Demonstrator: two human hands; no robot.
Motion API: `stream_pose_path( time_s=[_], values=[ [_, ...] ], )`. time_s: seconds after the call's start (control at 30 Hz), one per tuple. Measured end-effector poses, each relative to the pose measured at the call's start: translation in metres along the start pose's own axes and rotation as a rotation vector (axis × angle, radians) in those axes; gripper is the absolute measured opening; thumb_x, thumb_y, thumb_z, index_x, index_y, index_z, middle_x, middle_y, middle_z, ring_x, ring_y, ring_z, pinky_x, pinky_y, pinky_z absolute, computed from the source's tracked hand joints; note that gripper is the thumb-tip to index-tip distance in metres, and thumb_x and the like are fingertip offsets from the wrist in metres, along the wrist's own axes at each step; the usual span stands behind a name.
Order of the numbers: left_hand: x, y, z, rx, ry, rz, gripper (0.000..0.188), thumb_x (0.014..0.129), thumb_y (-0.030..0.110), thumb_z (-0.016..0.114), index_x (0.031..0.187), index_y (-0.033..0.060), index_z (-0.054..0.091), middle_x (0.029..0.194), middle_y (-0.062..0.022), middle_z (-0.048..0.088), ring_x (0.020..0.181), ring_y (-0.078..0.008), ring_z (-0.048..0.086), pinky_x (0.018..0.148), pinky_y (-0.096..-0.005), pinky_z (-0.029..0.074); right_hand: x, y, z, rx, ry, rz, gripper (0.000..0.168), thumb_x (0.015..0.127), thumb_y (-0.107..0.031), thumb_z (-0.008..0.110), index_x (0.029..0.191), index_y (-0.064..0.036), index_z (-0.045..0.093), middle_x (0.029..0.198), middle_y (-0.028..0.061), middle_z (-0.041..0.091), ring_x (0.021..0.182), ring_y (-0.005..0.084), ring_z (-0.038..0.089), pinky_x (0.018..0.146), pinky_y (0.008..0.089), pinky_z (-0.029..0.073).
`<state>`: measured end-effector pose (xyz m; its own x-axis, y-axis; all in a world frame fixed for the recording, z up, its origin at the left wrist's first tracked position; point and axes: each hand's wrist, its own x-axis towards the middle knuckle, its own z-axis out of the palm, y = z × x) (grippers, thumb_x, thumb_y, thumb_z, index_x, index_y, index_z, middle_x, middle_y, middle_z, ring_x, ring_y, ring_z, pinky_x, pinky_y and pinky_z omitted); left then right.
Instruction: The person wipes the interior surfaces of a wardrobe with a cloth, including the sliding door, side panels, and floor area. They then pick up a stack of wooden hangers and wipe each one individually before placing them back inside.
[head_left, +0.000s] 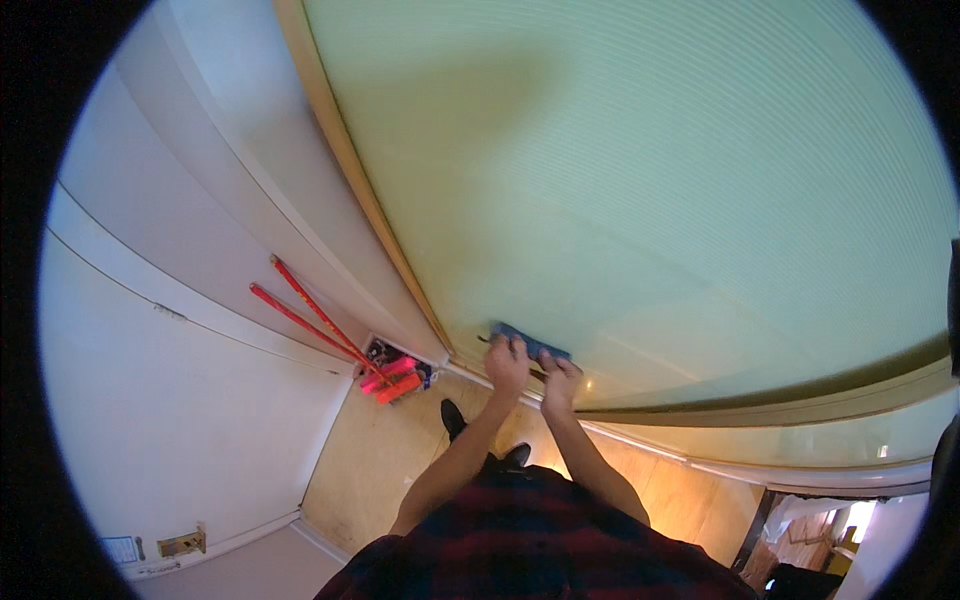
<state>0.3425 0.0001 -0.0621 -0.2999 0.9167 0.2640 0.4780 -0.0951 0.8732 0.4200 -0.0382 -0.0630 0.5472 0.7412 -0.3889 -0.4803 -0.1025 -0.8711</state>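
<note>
My left hand (508, 367) and my right hand (559, 381) are side by side in front of me, both gripping a narrow blue pad (534, 344), which looks like cloth. It lies tilted against the lower part of a large pale green panel (637, 187) with fine parallel lines. A thin dark tip sticks out past the pad's left end. Fingers hide part of the pad's near edge. Close to my right hand is the panel's tan frame (675, 418).
Two red-handled brooms (330, 330) lean in the corner at left, with pink and orange heads (394, 381). A white door (172, 405) with a brass latch (182, 543) stands at left. My black shoes (452, 418) are on the wooden floor (360, 457). An opening is at lower right.
</note>
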Motion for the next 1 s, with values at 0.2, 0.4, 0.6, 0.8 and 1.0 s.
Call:
stream_pose_path(
  time_s=[0.2, 0.4, 0.6, 0.8, 1.0],
  values=[
    [0.003, 0.096, -0.02, -0.174, -0.062, 0.434, 0.023, 0.084, 0.014, 0.065, 0.069, 0.0019, 0.054, 0.064, -0.0181, 0.053, 0.059, -0.0376, 0.055, 0.054, -0.047, 0.041, -0.031, -0.085, -0.014, 0.125, -0.028, -0.391, 0.025, 0.093, -0.008, 0.065, 0.07, -0.005, 0.058, 0.07, 0.0052, 0.064, 0.063, 0.0123, 0.059, 0.06, 0.0283, 0.051],
    [0.061, 0.112, -0.048, -0.21, 0.224, 0.521, 0.019, 0.084, 0.014, 0.062, 0.074, 0.0019, 0.052, 0.069, -0.0159, 0.051, 0.062, -0.0364, 0.052, 0.055, -0.0469, 0.038, -0.05, -0.105, 0.054, -0.023, -0.156, -0.459, 0.026, 0.092, -0.004, 0.067, 0.066, -0.004, 0.061, 0.068, -0.0038, 0.059, 0.063, 0.0044, 0.048, 0.058, 0.0209, 0.037],
    [0.039, -0.018, -0.008, -0.126, 0.201, -0.006, 0.019, 0.09, 0.015, 0.055, 0.08, -0.0006, 0.05, 0.068, -0.0208, 0.051, 0.064, -0.0423, 0.051, 0.06, -0.0524, 0.039, -0.006, 0.0, 0.051, -0.169, -0.239, -0.166, 0.018, 0.09, -0.005, 0.07, 0.073, 0.001, 0.068, 0.071, -0.0013, 0.063, 0.064, 0.0077, 0.052, 0.059, 0.0245, 0.043],
    [0.035, 0.002, -0.015, -0.157, 0.121, 0.022, 0.023, 0.091, 0.013, 0.056, 0.076, -0.002, 0.046, 0.065, -0.0219, 0.046, 0.061, -0.0411, 0.05, 0.059, -0.0513, 0.039, -0.013, -0.016, 0.037, -0.12, -0.194, -0.204, 0.017, 0.093, -0.008, 0.067, 0.079, 0.002, 0.071, 0.078, 0.0078, 0.071, 0.069, 0.0131, 0.064, 0.068, 0.0302, 0.054],
    [0.102, 0.128, -0.087, -0.293, 0.228, 0.417, 0.015, 0.092, 0.012, 0.056, 0.085, -0.0012, 0.053, 0.079, -0.0192, 0.049, 0.069, -0.0386, 0.05, 0.061, -0.0472, 0.038, -0.066, -0.125, 0.101, 0.132, -0.302, -0.464, 0.016, 0.092, -0.003, 0.067, 0.077, 0.0, 0.07, 0.077, 0.0037, 0.069, 0.069, 0.008, 0.059, 0.065, 0.0233, 0.048]
  ],
)
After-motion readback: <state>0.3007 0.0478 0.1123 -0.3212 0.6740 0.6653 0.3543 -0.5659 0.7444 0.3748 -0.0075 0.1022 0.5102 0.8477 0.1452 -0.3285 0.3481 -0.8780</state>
